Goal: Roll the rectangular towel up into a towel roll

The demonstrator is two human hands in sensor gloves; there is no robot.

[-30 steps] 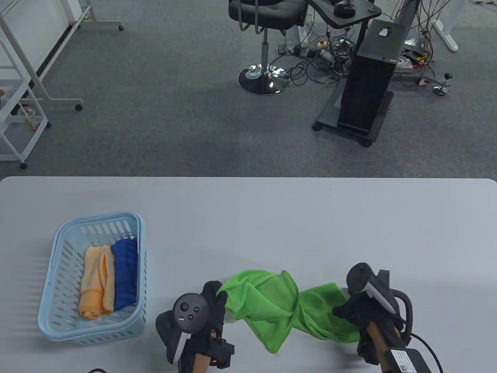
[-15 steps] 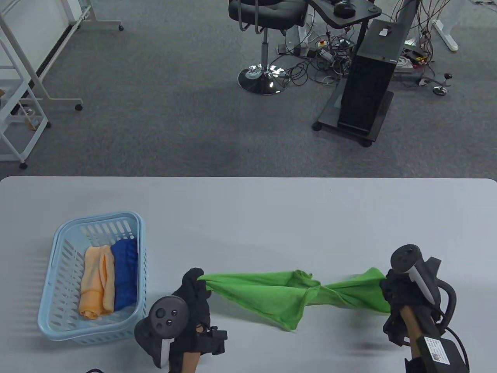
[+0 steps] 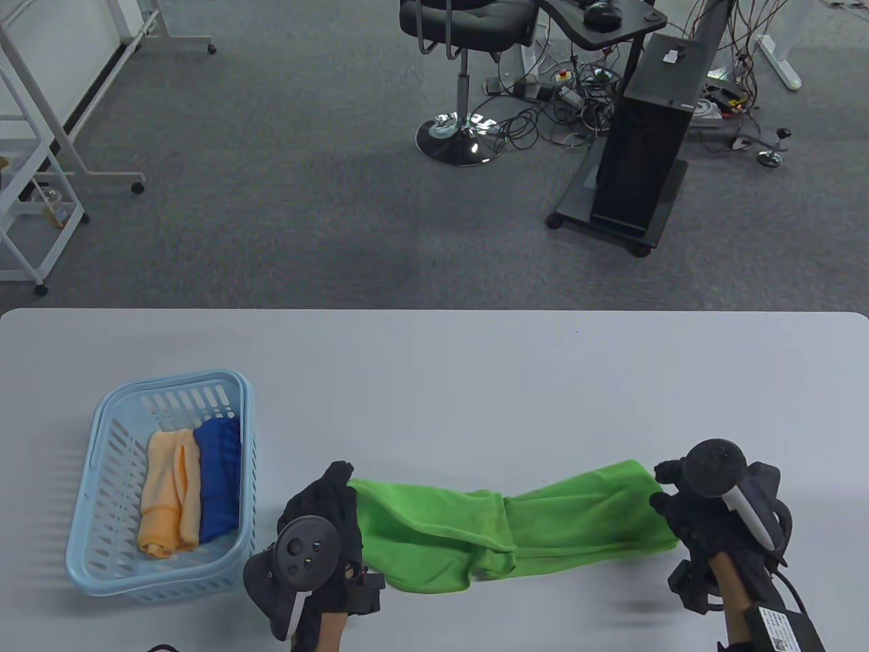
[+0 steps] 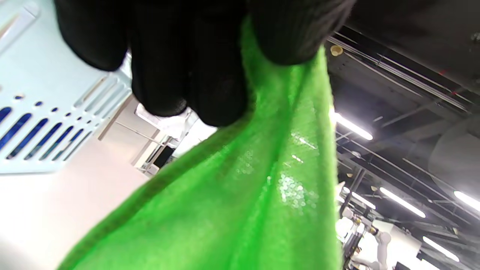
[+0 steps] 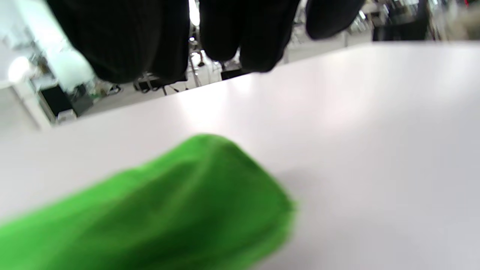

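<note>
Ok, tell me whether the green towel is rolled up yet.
Not rolled: the green towel lies stretched out, loosely folded, between left hand and right hand.

Black gloved left hand (image 3: 326,506), right hand (image 3: 699,519)

light blue slotted basket (image 3: 102,435) on grey table (image 3: 434,380), left side | in basket: folded orange cloth (image 3: 166,492) touching folded blue cloth (image 3: 218,475) on its right | floor beyond table: black swivel chair (image 3: 465,27), black pedestal cabinet (image 3: 645,142), tangle of cables (image 3: 557,112), white metal rack (image 3: 34,156) far left
</note>
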